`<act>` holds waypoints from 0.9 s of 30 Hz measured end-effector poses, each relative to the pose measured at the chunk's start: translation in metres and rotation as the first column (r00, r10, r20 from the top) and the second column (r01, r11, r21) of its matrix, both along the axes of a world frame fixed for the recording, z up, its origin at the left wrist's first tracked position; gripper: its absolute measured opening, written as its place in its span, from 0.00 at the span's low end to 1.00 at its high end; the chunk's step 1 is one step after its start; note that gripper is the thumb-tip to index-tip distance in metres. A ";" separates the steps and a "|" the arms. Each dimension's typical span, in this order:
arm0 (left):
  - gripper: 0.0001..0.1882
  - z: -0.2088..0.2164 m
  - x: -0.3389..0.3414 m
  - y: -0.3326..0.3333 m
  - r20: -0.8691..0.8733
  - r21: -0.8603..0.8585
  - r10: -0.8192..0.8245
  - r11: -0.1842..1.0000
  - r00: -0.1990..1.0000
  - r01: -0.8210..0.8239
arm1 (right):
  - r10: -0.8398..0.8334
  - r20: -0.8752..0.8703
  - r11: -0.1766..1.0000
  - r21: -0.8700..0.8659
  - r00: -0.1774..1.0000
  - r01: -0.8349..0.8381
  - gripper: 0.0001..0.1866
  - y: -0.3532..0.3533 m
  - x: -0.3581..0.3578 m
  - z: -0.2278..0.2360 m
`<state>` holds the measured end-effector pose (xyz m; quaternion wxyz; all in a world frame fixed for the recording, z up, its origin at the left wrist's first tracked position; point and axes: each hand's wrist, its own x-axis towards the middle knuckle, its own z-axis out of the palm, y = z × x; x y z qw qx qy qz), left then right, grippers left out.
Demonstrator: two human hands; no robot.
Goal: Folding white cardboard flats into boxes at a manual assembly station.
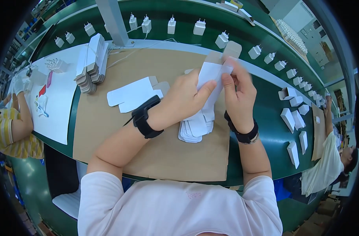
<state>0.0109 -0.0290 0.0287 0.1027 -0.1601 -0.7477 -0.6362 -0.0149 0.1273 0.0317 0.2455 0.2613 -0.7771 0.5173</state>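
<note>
Above the brown cardboard sheet [171,157], I hold a small white carton [211,74] with its end flaps standing up. My left hand [189,92] wraps the carton's left side, thumb across its front. At the carton's upper right, my right hand [240,88] pinches its edge near the flaps; those fingertips are slightly blurred. Below my hands lies a stack of flat white cartons [193,131]. Beside my left wrist rest a few loose flattened cartons [134,94]. Both wrists wear black bands.
Another pile of flat cartons [92,59] stands at the far left. White plug chargers [199,27] line the green conveyor at the back. Several folded boxes [292,118] lie on the right. A co-worker's arm [24,106] is at left; another person [330,157] works at right.
</note>
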 end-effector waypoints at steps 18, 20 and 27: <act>0.39 0.011 0.007 0.015 0.078 0.410 -0.251 0.890 0.965 0.199 | 0.387 0.292 0.826 -0.532 0.875 -0.188 0.12 -0.002 0.015 0.015; 0.33 0.008 0.007 0.013 0.060 0.387 -0.281 0.891 0.958 0.237 | 0.392 0.289 0.810 -0.557 0.873 -0.180 0.13 -0.005 0.015 0.015; 0.28 0.006 0.004 0.010 0.268 0.450 -0.354 0.868 0.896 0.208 | 0.390 0.263 0.894 -0.336 0.882 -0.295 0.10 0.006 0.006 0.003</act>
